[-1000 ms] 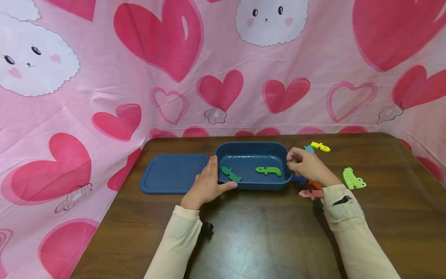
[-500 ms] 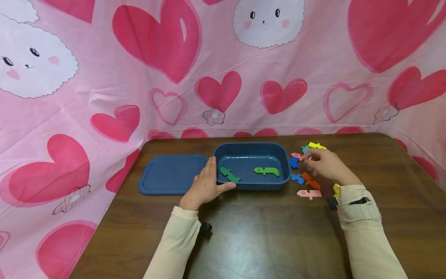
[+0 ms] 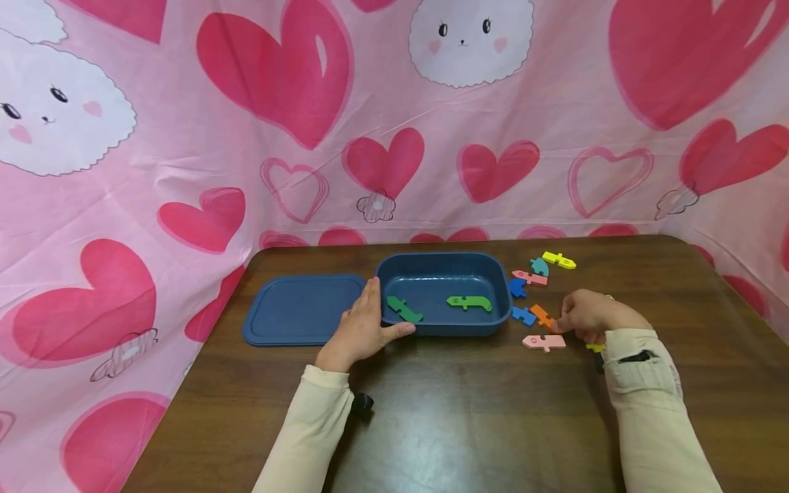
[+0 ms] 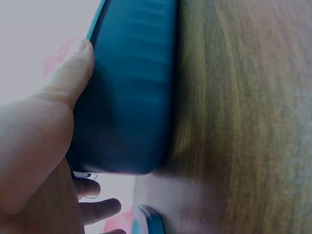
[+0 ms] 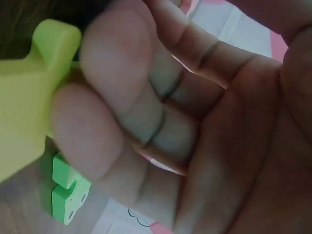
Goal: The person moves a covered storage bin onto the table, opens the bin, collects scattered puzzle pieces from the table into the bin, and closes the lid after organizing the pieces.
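A dark blue rectangular box (image 3: 444, 327) holds a dark green puzzle piece (image 3: 404, 309) and a light green tail-shaped piece (image 3: 470, 302). My left hand (image 3: 365, 327) rests at its near left corner. The fingers lie straight along the left side and the thumb is on the front rim, as the left wrist view also shows. My right hand (image 3: 596, 316) is right of the box, its fingertips down at the right end of an orange puzzle piece (image 3: 541, 315). Whether they pinch it is hidden. A yellow piece (image 5: 19, 112) lies beside the right hand's curled fingers.
Left of the box lies its blue lid (image 3: 302, 311). To the right are blue pieces (image 3: 524, 315), pink pieces (image 3: 544, 342), a teal piece (image 3: 540, 266) and a yellow pointed piece (image 3: 559, 260). A green crocodile-head piece (image 5: 68, 192) is mostly covered by the right hand. Patterned cloth hangs behind.
My right hand has gone from the box's right rim to the far pink piece, then down toward me to the orange piece. The left hand keeps its place on the box.
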Demonstrator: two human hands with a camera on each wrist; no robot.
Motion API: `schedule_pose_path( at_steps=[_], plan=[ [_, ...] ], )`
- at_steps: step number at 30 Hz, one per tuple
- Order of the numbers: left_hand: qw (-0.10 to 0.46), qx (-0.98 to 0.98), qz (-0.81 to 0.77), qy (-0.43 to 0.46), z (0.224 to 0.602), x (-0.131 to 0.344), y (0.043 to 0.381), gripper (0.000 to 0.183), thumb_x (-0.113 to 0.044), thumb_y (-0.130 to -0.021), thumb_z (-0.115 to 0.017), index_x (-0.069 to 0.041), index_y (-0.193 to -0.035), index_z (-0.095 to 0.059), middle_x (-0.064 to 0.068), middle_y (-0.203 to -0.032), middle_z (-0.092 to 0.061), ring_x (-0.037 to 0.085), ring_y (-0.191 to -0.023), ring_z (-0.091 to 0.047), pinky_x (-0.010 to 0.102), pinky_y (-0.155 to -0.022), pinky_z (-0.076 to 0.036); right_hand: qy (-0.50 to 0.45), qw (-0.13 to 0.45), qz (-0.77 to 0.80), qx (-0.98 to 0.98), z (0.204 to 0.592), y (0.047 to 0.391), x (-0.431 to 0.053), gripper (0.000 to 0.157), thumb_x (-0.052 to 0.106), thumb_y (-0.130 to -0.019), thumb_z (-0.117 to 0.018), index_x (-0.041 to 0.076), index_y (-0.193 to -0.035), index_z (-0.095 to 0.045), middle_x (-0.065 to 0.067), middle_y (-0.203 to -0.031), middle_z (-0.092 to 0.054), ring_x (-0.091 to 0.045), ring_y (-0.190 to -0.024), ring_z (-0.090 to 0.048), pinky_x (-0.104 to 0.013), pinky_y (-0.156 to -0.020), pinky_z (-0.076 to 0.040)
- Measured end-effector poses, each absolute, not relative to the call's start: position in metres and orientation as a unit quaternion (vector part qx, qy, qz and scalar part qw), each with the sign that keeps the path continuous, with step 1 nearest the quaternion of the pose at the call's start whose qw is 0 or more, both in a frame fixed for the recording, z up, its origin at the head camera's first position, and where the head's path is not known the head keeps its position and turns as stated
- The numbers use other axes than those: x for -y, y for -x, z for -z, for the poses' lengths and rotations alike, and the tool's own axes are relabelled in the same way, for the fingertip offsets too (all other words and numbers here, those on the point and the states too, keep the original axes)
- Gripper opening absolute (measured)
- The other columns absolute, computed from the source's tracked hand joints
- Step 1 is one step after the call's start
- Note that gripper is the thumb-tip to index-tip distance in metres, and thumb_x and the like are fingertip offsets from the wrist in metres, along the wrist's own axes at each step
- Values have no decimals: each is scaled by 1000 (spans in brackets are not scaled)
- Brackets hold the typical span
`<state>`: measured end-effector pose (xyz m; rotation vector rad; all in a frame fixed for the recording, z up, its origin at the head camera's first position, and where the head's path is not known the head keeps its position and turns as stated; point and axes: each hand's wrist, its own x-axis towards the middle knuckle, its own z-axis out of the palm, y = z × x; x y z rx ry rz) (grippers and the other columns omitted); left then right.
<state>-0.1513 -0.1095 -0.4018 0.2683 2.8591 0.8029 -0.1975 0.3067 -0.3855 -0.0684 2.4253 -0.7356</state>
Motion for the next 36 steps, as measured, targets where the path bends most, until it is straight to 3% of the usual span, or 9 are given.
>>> schedule_pose_path(
  at_steps=[3, 9, 15, 28, 36],
  plan=[
    [81, -956, -268, -90, 401, 110, 151, 119, -69, -86, -66, -4, -162, 0, 12, -168, -3, 34, -152, -11, 65, -114, -19, 38, 301, 269, -914, 386, 197, -305, 21, 16, -93, -72, 3, -85, -58, -6, -68, -53, -20, -58, -53, -31, -54, -49],
    [82, -955, -270, -92, 402, 110, 152, 119, -69, -86, -65, -4, -162, 0, 12, -168, -3, 34, -152, -11, 65, -114, -19, 56, 243, 229, -941, 390, 200, -304, 11, 10, -96, -65, 1, -92, -59, -6, -69, -53, -19, -56, -52, -30, -52, -48],
    [81, -955, -268, -94, 401, 111, 151, 119, -69, -87, -65, -3, -162, 0, 13, -168, -4, 35, -152, -12, 65, -114, -19, 39, 257, 253, -932, 392, 200, -306, 17, 11, -94, -68, -1, -100, -57, -8, -73, -53, -19, -55, -52, -31, -53, -48],
    [83, -955, -270, -93, 402, 111, 152, 118, -68, -87, -66, -3, -162, 0, 12, -168, -3, 35, -152, -11, 65, -114, -19, 55, 239, 243, -939, 394, 200, -304, 18, 10, -90, -70, 0, -100, -59, -10, -76, -54, -21, -56, -53, -31, -53, -48],
    [86, -954, -271, -95, 402, 111, 152, 119, -69, -86, -65, -4, -162, 1, 13, -168, -3, 34, -152, -11, 65, -114, -18, 65, 199, 224, -952, 386, 202, -305, 20, 16, -89, -70, 2, -99, -60, -13, -84, -57, -28, -74, -55, -37, -62, -49]
  ],
)
